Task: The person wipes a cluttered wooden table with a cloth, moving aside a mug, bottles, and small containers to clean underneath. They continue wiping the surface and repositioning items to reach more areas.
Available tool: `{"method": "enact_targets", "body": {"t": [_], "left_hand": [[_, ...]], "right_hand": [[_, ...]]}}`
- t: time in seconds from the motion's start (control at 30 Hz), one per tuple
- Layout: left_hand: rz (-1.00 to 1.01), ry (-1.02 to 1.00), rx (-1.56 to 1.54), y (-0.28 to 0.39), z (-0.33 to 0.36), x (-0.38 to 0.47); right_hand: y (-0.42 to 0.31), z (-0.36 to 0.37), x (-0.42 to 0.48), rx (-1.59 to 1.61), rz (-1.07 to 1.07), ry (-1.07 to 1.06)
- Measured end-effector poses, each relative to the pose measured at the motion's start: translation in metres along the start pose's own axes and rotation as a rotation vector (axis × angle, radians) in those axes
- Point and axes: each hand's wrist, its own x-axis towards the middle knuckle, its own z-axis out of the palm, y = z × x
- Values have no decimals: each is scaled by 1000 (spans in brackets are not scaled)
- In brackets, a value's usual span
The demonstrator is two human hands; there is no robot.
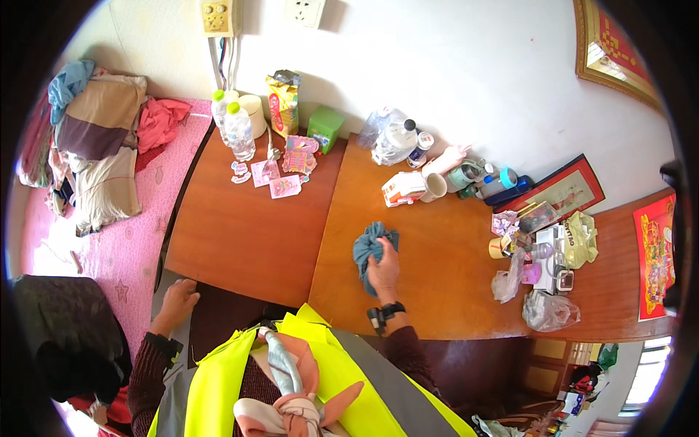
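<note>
A crumpled blue-grey cloth (367, 250) lies bunched on the orange-brown wooden tabletop (437, 273). My right hand (384, 267) grips it from above, near the middle of the view. My left hand (177, 302) is at the front left corner of the darker wooden top (246, 240), its fingers loosely curved; no object shows in it. Whether it touches the edge cannot be told. Pink printed cards (285, 186) lie on the darker top, beyond both hands.
Water bottles (239, 134), a yellow packet (283, 104) and a green box (325, 128) stand at the back left. Along the wall are a wrapped jug (396, 142), a carton (404, 188) and a mug (434, 187). Plastic bags (549, 311) lie at right.
</note>
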Motion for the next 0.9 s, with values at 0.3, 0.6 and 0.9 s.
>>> {"method": "enact_targets", "body": {"t": [0.3,0.6,0.9], "left_hand": [[378,-190,-95,151,25,121],[506,-59,-279,310,44,271],[379,126,-186,377,39,386]], "right_hand": [[-8,32,22,-120,-308,-119],[-27,57,42,-66,-252,-135],[-40,73,75,8,-163,-76]]}}
